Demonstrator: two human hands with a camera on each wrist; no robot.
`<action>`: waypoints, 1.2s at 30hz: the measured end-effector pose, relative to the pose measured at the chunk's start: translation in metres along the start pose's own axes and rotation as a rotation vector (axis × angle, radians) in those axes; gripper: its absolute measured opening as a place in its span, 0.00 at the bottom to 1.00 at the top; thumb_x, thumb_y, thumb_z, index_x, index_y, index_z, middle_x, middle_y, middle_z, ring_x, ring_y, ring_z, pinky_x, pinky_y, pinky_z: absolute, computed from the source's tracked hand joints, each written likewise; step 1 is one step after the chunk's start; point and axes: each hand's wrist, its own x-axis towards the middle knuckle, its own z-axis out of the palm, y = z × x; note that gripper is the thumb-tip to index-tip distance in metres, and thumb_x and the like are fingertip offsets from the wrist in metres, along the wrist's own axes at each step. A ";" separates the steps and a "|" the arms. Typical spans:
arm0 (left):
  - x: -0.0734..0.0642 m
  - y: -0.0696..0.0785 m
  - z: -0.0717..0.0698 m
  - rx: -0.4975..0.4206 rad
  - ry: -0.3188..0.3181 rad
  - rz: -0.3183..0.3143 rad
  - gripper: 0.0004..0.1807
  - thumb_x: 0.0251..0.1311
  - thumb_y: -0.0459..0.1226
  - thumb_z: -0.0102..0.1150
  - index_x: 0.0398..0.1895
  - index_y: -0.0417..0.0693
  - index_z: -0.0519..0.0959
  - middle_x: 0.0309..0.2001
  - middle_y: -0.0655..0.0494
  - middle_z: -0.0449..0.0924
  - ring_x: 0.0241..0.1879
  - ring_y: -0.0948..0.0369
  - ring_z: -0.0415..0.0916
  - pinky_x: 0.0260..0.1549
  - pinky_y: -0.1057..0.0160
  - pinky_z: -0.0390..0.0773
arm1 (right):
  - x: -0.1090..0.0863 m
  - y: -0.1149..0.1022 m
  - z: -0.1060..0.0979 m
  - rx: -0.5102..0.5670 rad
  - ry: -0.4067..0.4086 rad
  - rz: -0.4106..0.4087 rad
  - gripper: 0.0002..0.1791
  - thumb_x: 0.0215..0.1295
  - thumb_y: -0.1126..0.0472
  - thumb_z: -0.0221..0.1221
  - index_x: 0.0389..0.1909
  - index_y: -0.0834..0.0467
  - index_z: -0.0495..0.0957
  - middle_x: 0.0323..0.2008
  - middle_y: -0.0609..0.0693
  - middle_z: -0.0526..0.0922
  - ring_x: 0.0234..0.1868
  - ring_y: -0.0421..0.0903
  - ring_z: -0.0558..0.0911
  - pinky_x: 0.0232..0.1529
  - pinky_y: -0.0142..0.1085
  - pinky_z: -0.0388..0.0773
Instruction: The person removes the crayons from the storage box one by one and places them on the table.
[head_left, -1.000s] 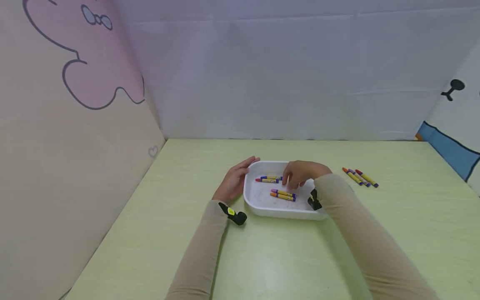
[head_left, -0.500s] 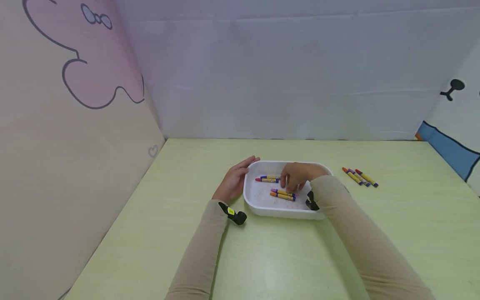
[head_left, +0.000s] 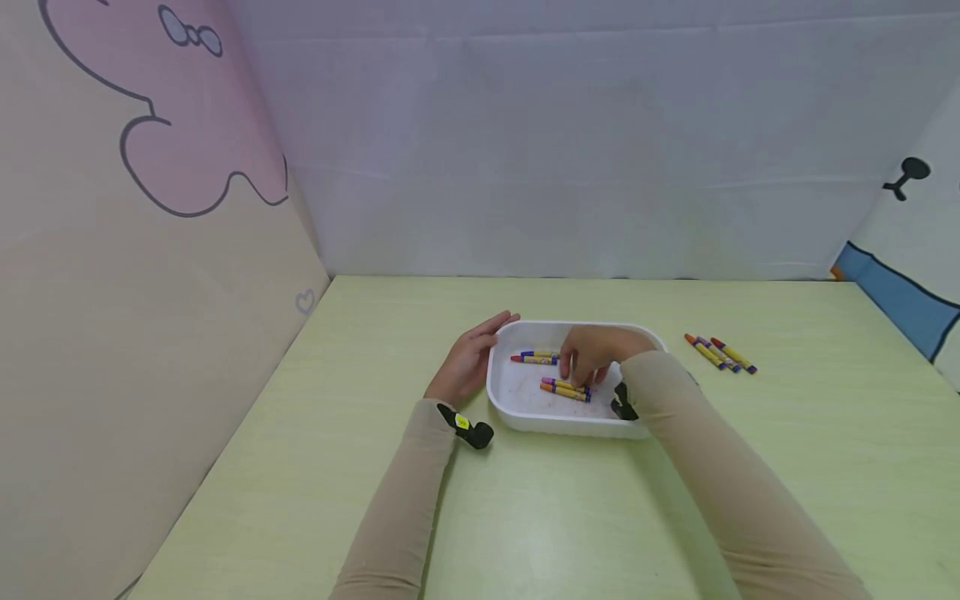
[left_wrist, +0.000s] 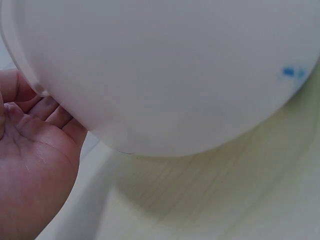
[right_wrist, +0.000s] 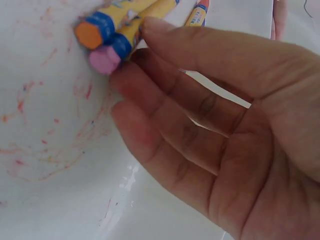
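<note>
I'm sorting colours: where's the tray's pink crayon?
In the head view, the pink crayon is near the middle of the tray, just beyond the orange crayon, its right end at the right hand.

Soft, even, slightly muted light fills the head view; pale glare lies on the table (head_left: 540, 533), on the near side of the left hand (head_left: 463, 368) and right hand (head_left: 596, 350). The left wrist view is dimmer, shadowed beside the left hand, with a blurred blue mark (left_wrist: 292, 72) on the tray (left_wrist: 160, 100) across from it. Glints shine below the right hand; its pinched pink crayon (right_wrist: 106, 60) looks soft-edged.
</note>
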 end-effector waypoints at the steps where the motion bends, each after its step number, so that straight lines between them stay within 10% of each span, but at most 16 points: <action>1: 0.000 0.000 0.000 0.003 0.000 0.000 0.28 0.69 0.28 0.34 0.73 0.42 0.57 0.71 0.53 0.63 0.72 0.59 0.56 0.72 0.57 0.56 | -0.001 -0.001 0.000 -0.002 -0.001 0.004 0.04 0.58 0.67 0.63 0.35 0.58 0.80 0.34 0.50 0.83 0.33 0.42 0.80 0.40 0.38 0.83; 36: -0.002 0.002 0.001 -0.016 0.006 -0.015 0.28 0.70 0.28 0.34 0.74 0.42 0.57 0.72 0.53 0.62 0.73 0.57 0.55 0.72 0.56 0.55 | -0.006 -0.004 -0.006 -0.113 -0.030 -0.047 0.05 0.56 0.67 0.62 0.34 0.56 0.82 0.33 0.48 0.80 0.31 0.41 0.76 0.37 0.31 0.77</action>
